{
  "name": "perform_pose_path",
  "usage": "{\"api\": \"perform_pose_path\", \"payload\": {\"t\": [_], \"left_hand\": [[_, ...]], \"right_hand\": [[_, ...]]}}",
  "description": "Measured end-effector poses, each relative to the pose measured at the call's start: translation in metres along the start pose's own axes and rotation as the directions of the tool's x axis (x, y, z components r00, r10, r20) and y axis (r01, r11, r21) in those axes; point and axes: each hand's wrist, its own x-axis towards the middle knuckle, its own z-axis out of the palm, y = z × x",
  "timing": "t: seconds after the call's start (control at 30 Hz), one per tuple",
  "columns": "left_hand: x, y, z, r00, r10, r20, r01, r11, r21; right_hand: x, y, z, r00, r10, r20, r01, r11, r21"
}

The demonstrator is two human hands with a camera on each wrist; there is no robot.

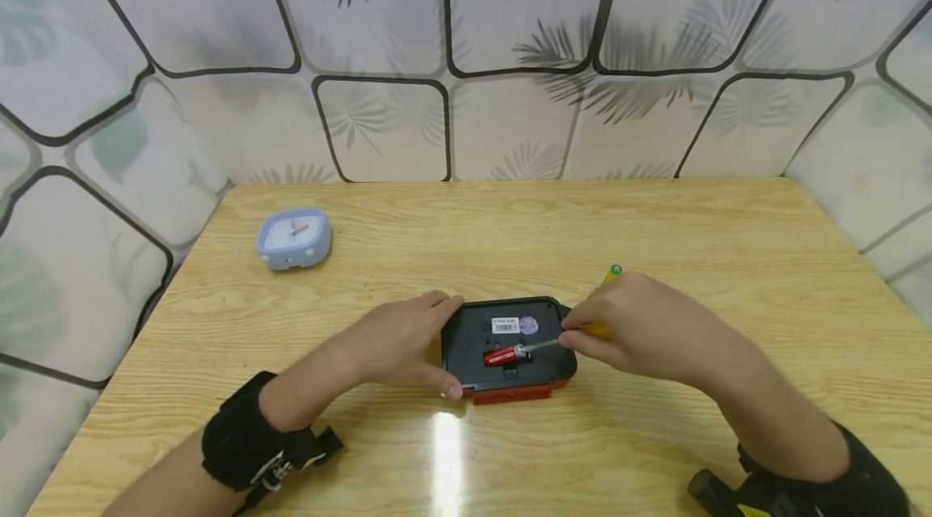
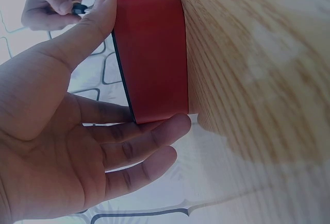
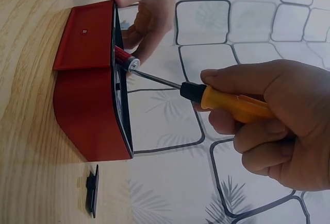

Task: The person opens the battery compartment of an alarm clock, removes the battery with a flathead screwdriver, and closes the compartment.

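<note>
A red case with a black back panel (image 1: 469, 319) lies panel up on the table. My left hand (image 1: 404, 343) holds its left end, thumb on the near edge and fingers at the far side. A red battery (image 1: 501, 357) sits in the panel's slot; in the right wrist view its metal end (image 3: 133, 64) sticks out at a tilt. With my right hand (image 1: 648, 331) I grip a screwdriver by its yellow handle (image 3: 232, 104). Its shaft (image 3: 157, 79) reaches the battery's end, the tip touching or nearly touching it.
A small black cover (image 3: 93, 190) lies on the table beside the case, mostly hidden by my right hand in the head view. A light blue clock (image 1: 294, 238) stands at the back left of the wooden table (image 1: 655, 226). Patterned curtain-like walls (image 1: 510, 129) enclose the table.
</note>
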Motion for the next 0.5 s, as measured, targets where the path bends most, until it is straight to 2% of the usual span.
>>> {"api": "perform_pose_path", "payload": {"t": [0.5], "left_hand": [[0.0006,-0.0024,0.0018,1.0,0.011,-0.011,-0.011,1.0,-0.003]], "right_hand": [[0.0015,-0.0035,0.0036,0.99,-0.034,-0.135,0.036,0.999,0.007]]}}
